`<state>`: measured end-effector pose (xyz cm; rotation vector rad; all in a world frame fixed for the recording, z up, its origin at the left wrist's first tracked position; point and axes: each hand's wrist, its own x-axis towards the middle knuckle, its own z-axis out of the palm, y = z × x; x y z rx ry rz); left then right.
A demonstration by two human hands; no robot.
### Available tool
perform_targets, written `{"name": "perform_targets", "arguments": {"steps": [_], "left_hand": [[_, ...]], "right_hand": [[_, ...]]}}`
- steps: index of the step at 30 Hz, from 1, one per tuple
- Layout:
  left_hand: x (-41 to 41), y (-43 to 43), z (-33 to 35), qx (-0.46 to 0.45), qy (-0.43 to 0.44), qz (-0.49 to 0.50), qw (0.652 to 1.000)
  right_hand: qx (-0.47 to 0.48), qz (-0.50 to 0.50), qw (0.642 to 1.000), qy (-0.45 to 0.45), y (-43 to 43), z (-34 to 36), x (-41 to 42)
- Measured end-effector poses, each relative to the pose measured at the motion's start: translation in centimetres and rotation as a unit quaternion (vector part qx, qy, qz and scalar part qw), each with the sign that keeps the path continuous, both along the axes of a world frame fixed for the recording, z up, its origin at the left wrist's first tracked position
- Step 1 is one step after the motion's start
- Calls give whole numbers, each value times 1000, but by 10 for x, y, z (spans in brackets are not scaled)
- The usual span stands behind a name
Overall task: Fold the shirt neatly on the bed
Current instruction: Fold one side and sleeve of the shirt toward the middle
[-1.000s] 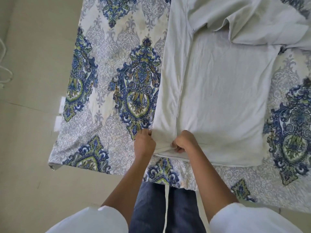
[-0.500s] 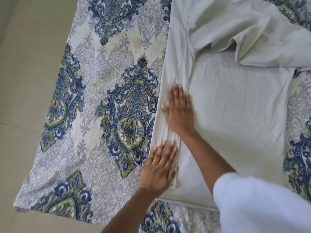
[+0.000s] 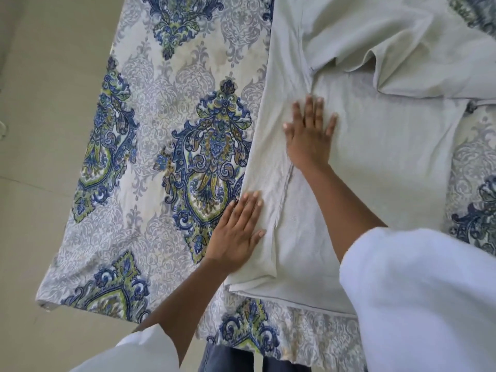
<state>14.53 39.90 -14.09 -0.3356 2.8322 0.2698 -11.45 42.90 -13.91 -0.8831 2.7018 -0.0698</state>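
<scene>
Shirt (image 3: 389,162), pale grey-white, lies spread on the bed (image 3: 188,146), toward its right half, hem nearest us. We read no brand, label or writing on it, or anywhere else in view.

Left side panel is folded inward; its seam runs as a long line down the cloth between our 2 hands. Upper part is rumpled, with a sleeve fold bunched across the top right.

Left hand (image 3: 239,232): flat, palm down, fingers straight and close together, pressing the left edge of the folded panel near the hem. It grips nothing; the outer edge of the hand sits about at the cloth's border with the bedsheet.

Right hand (image 3: 308,132): flat, palm down, fingers spread, pressing on the seam farther up the shirt. It holds nothing either.

Bed carries a patterned sheet, blue, green and grey medallions on white. Its near-left corner hangs over a plain beige floor (image 3: 40,157).

Our white sleeve (image 3: 418,296) on the right arm fills the lower right and hides the shirt's near-right corner. Dark blue trousers (image 3: 228,358) show at the bottom edge, against the bed's near side.
</scene>
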Motion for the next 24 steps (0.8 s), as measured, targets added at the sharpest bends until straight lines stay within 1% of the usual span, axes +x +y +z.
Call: {"name": "perform_targets", "arguments": {"steps": [3,4,6,8,9,11,12,14,16,18,21,24], "left_hand": [[3,-3,2,-4,-11,35,999],[5,-4,3,-5,-17,36,999],[8,-4,6,-10,-26,34,999],[3,-1,17,-26,-24,27,999],[-5,1,23,-37,-19,24,999],[-33,6,40,-40,-7,38,998],[-51,10,49,-26,2,50,998],[-92,21,66,29,37,57,997],[-129,35,78,98,66,50,992],[-162,52,87,148,47,36,987],[-201,69,89,161,38,29,986],[-233,82,91,173,20,17,985]], "right_hand": [[-4,92,996,-1,23,-3,46],[-2,90,996,3,34,-3,57],[-8,37,999,-9,43,-2,58],[-7,5,998,-58,44,9,56],[-21,-5,997,-79,46,16,58],[-85,-42,989,-118,58,30,66],[-119,-77,981,-131,68,36,68],[-196,-178,954,-138,93,48,62],[-264,-270,912,-157,116,62,51],[-304,-334,874,-180,140,74,35],[-360,-406,815,-204,170,77,9],[-411,-451,755,-239,193,75,-19]]}}
